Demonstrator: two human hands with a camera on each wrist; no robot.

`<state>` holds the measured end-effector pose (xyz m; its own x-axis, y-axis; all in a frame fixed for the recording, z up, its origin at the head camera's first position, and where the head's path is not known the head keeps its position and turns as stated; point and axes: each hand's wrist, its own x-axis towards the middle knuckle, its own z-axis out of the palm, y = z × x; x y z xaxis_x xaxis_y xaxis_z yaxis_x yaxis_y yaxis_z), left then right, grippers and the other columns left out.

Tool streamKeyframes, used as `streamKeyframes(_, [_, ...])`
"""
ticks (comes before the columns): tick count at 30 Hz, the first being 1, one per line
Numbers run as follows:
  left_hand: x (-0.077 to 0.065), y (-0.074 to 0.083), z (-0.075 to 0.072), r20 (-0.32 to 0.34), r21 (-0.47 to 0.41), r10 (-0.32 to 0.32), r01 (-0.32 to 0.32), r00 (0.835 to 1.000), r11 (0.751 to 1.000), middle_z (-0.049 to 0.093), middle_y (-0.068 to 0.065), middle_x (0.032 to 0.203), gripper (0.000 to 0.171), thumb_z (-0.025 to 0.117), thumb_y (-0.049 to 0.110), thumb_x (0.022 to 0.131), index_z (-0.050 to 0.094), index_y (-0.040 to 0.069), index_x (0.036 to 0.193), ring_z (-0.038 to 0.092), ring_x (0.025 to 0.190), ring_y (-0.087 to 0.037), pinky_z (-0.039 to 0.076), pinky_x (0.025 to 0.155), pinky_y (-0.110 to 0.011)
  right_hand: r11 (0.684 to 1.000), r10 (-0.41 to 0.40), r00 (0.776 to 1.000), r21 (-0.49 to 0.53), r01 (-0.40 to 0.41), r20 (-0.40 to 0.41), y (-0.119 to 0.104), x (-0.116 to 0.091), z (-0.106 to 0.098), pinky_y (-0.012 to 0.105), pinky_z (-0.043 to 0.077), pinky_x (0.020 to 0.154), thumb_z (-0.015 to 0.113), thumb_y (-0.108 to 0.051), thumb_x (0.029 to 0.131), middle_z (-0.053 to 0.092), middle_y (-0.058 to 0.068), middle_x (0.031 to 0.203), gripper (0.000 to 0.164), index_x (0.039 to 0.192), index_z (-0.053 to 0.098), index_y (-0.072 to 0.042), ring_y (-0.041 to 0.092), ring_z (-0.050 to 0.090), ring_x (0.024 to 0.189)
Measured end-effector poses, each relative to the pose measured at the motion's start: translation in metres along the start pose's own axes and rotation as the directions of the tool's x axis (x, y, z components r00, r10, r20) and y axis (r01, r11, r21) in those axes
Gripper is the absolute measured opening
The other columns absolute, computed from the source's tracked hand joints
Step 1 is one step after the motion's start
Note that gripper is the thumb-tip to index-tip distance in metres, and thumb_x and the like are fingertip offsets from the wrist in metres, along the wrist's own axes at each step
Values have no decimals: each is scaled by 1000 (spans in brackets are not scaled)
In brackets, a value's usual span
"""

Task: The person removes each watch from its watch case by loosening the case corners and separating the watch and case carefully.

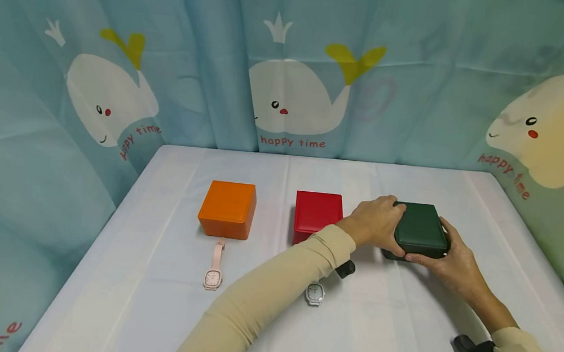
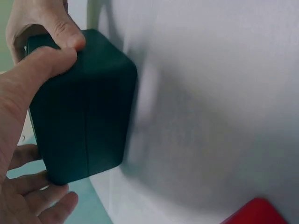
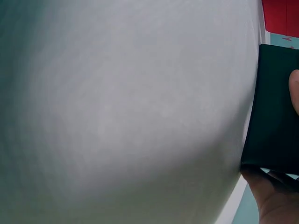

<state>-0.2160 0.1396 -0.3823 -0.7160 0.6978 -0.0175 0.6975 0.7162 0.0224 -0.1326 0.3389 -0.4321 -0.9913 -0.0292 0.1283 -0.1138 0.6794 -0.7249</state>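
Observation:
A dark green box [image 1: 416,228] with rounded edges is at the right of the white table, its lid down. My left hand [image 1: 379,222] grips its left side, thumb at the near corner and fingers reaching to the back. My right hand [image 1: 459,267] holds the right side, with its thumb along the front edge close to the left thumb. In the left wrist view both thumbs press near one corner of the green box [image 2: 84,112], and a seam runs across its side. At the edge of the right wrist view, the green box [image 3: 271,112] is partly cut off.
An orange box [image 1: 228,209] and a red box [image 1: 316,213] stand to the left; my left forearm partly covers the red one. In front of the orange box lies a pink watch [image 1: 213,277]. A white-faced watch [image 1: 315,293] shows beside my left sleeve. Whale-print curtains [image 1: 194,77] surround the table.

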Motion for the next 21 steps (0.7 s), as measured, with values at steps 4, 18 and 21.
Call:
streamKeyframes(4, [3, -1, -2, -14, -1, 18, -18, 1000, 1000, 57, 4, 121, 81, 77, 70, 73, 61, 21, 136, 57, 103, -7, 51, 83, -24, 999, -20, 999, -38, 19, -25, 3, 0, 0, 33, 43, 88, 92, -20, 77, 42, 42, 140, 118, 160, 12, 3, 53, 48, 120])
streamKeyframes(18, [16, -7, -10, 13, -98, 36, -35, 999, 995, 60, 9, 113, 80, 80, 68, 69, 65, 19, 132, 54, 96, -4, 46, 84, -18, 994, -30, 1000, -102, 30, -1, 1, 6, -7, 40, 47, 82, 93, -26, 76, 46, 42, 131, 118, 157, 14, 6, 54, 53, 111])
streamKeyframes(21, [16, -13, -11, 35, -180, 11, -5, 999, 984, 60, 11, 121, 86, 82, 67, 68, 63, 19, 138, 52, 101, -1, 43, 89, -17, 994, 1, 1000, -114, 0, 10, -2, 9, -6, 63, 42, 84, 94, -30, 74, 43, 47, 133, 122, 158, 11, 6, 57, 49, 114])
